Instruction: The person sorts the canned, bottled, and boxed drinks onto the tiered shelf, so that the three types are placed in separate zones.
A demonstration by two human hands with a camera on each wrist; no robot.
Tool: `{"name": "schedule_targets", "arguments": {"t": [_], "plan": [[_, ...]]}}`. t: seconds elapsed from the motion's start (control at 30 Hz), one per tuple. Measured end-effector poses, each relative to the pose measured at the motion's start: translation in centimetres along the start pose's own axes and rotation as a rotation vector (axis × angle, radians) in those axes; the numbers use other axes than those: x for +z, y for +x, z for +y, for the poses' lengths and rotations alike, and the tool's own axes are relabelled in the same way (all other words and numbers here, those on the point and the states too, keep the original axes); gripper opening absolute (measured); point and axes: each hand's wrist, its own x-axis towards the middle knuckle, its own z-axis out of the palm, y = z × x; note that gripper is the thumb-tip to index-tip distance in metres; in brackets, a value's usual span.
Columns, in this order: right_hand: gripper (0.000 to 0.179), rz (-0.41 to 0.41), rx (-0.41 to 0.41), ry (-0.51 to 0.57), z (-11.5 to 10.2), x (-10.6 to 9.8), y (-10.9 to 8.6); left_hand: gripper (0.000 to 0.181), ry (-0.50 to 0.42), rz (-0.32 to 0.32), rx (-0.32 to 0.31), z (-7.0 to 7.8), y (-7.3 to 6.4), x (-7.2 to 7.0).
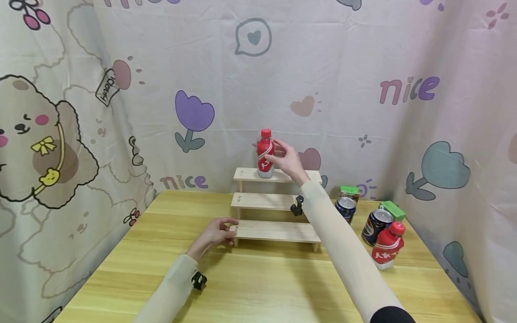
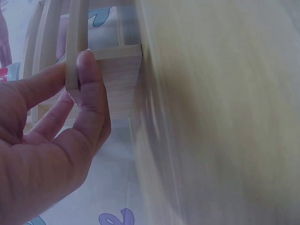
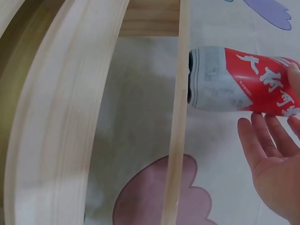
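One red bottle [image 1: 265, 154] is at the top tier [image 1: 247, 173] of the rack [image 1: 262, 202], L of its ctr.: long axis vert., cap up, base down at the board, label turned to the front. R hand [image 1: 287, 159] has its grip clamped on the bottle from the R, thumb on the front. L hand [image 1: 214, 232] has its grip pinched on the L end of the btm. tier [image 1: 274, 231]. Rack's long axis runs L to R. On the tabletop [image 1: 266, 287], R of the rack: 2 dark cans [image 1: 377, 226], 2 green-topped boxes [image 1: 392, 210] behind, plus a 2nd bottle [image 1: 387, 246], upright, cap up.
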Motion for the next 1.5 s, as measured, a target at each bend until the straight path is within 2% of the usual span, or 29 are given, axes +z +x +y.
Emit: {"name": "schedule_targets", "arguments": {"t": [0.27, 0.47, 0.7, 1.0, 1.27, 1.5], "plan": [[0.054, 0.023, -0.030, 0.006, 1.0, -1.0, -1.0, 0.043, -0.005, 0.004, -0.009, 0.2, -0.1, 0.1], [0.041, -0.029, -0.021, 0.055, 1.6, -0.7, -2.3, 0.043, 0.000, 0.021, -0.022, 0.2, -0.4, 0.0], [0.042, -0.086, 0.021, 0.087, 2.6, -1.1, -4.5, 0.042, 0.004, 0.021, -0.040, 0.2, -0.1, -0.1], [0.038, -0.102, 0.059, 0.069, 3.9, -2.8, -7.7, 0.044, 0.007, 0.006, -0.036, 0.4, 0.3, -0.1], [0.037, -0.084, 0.083, 0.038, 4.1, -4.4, -10.4, 0.043, -0.005, -0.011, -0.017, 0.3, 0.5, -0.2], [0.037, -0.070, 0.096, 0.018, 4.3, -6.2, -12.4, 0.043, -0.010, 0.018, -0.055, 0.3, 0.6, -0.1]]}}
